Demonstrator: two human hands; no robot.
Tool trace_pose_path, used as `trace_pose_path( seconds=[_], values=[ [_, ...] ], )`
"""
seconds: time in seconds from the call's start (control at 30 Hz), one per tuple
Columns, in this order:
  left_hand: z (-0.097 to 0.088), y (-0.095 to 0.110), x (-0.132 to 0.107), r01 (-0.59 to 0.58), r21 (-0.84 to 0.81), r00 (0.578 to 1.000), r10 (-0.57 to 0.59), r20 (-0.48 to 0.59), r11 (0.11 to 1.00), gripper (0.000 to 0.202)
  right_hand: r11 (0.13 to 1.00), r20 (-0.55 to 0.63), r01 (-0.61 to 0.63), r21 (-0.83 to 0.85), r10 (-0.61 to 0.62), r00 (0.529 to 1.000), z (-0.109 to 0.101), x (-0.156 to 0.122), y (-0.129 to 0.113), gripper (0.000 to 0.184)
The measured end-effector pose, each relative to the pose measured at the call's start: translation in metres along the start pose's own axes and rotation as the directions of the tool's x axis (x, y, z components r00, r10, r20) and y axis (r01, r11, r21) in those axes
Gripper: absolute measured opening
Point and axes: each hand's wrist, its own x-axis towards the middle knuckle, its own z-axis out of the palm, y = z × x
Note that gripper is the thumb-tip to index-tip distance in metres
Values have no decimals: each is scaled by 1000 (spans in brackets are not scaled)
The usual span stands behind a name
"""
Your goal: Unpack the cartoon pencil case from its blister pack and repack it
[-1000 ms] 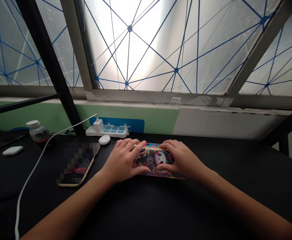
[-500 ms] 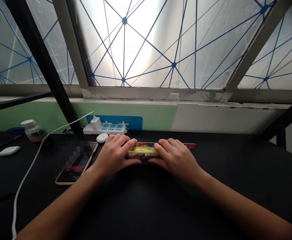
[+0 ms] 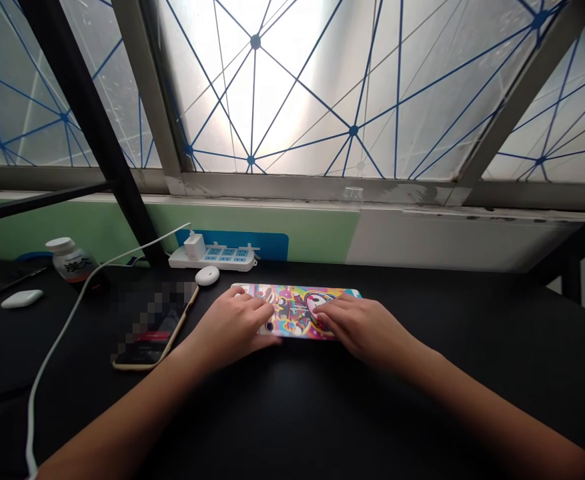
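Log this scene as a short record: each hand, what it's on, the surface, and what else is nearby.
Left hand: resting on the left part of the case
Right hand: resting on the right part of the case
Case: flat cartoon-printed case, lying flat
Surface: black desk
Nearby: gold-edged phone, white oval device, white power strip with white plug-in charger, white-capped bottle, white cable
Behind: frosted window with blue lines
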Motion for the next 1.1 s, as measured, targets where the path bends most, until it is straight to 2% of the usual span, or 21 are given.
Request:
trace_pose_path(
  seconds=[0.07, 0.17, 0.23, 0.3, 0.4, 0.47, 0.53, 0.6, 0.67, 0.73, 0.83, 0.97, 1.1],
  values=[
    [1, -3, 0, -2, -54, 1000, 2, 2, 999, 37, 1000, -47, -30, -9, 29, 998, 7, -1, 0, 30],
    [4, -11, 0, 62, -156, 994, -76, -84, 986, 31, 998, -99, -57, 6, 57, 993, 17, -4, 5, 31],
    [8, -17, 0, 105, -192, 982, -132, -136, 976, 28, 996, -116, -84, 43, 89, 989, 19, -6, 9, 29],
    [13, -22, 1, 126, -214, 977, -159, -145, 969, 29, 990, -129, -134, 42, 139, 982, 16, -6, 13, 28],
    [18, -25, 3, 164, -272, 970, -205, -129, 948, 26, 971, -154, -238, -3, 235, 960, 9, -5, 20, 44],
    [20, -25, 4, 170, -310, 963, -225, -149, 935, 30, 952, -162, -307, 5, 303, 939, 9, -4, 25, 48],
    [21, -24, 5, 163, -345, 956, -235, -176, 924, 34, 934, -160, -347, 86, 357, 920, 14, -3, 30, 37],
    [22, -23, 5, 161, -376, 956, -238, -169, 912, 29, 926, -141, -311, 214, 344, 928, 19, -3, 32, 21],
    [22, -23, 4, 183, -392, 964, -242, -107, 902, 26, 924, -107, -244, 295, 285, 952, 22, -2, 30, 35],
    [22, -22, 3, 224, -387, 970, -245, -3, 894, 42, 926, -14, -221, 306, 236, 972, 21, -1, 23, 37],
    [22, -21, 1, 264, -367, 964, -233, 127, 892, 67, 929, 173, -223, 295, 177, 969, 13, 1, 11, 41],
    [21, -21, -2, 251, -344, 963, -199, 180, 905, 99, 929, 315, -174, 326, 67, 947, 6, 1, 8, 55],
    [21, -22, -5, 240, -333, 964, -184, 189, 912, 102, 917, 371, -175, 360, 32, 928, 5, 1, 17, 60]
  ],
)
